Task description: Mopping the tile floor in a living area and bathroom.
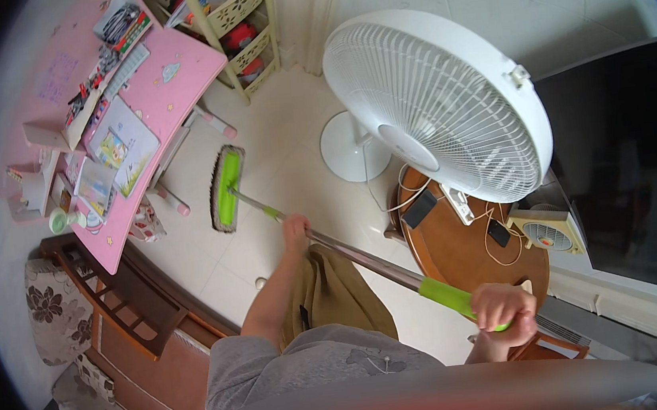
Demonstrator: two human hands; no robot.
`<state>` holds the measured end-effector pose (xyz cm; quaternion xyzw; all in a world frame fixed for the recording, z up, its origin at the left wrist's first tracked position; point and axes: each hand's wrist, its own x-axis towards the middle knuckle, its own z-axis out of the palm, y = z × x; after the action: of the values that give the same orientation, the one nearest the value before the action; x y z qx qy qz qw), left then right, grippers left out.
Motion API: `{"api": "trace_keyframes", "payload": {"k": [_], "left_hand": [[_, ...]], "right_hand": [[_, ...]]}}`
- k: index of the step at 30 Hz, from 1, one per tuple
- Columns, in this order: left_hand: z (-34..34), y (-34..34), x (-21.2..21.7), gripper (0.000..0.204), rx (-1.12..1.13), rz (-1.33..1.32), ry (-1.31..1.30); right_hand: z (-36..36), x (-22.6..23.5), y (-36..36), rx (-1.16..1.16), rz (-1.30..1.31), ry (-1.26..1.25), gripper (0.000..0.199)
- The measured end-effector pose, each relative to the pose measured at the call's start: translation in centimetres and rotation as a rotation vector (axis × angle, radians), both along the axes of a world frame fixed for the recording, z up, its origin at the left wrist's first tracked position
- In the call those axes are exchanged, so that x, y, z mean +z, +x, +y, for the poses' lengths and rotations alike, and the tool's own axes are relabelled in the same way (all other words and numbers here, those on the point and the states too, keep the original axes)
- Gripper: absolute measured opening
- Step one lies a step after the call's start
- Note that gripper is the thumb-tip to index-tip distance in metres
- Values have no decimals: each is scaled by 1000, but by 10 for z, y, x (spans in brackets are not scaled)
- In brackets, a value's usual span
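Both of my hands are closed around a long mop (366,259) with a metal pole and green grips. My left hand (296,233) wraps the pole low down, near its green joint. At the top end, my right hand (506,314) grips the green handle. The pole slants from my right side down to the far left. Its green, flat, rectangular head (227,188) with a dark fringe rests on the pale tiled floor (288,129), between the pink desk and the fan base.
A large white fan (438,105) stands ahead right, beside a round wooden table (461,251) with a power strip, phones and cables. The pink desk (162,70) holds books at the far left. A wooden sofa (146,376) lies left; a shelf rack (240,14) stands behind.
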<state>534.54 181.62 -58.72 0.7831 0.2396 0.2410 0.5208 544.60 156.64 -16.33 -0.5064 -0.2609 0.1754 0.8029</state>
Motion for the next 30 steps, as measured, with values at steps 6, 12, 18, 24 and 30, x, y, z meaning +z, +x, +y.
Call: {"api": "trace_keyframes", "payload": {"k": [6,12,18,24,30], "left_hand": [[-71,21,67,21,-185,75,9],[-69,47,113,30,-141,60,-97],[-43,104,94,34,44,-154,-298],[1,152,75,45,198,-494,-396],[74,206,43,50,196,-544,-530]], "right_hand": [[-45,43,21,-148,-229,154,33],[-61,76,40,203,-612,275,27],[-35,72,50,378,-605,363,41],[12,58,78,780,-594,337,39],[50,10,84,823,-463,142,42]]}}
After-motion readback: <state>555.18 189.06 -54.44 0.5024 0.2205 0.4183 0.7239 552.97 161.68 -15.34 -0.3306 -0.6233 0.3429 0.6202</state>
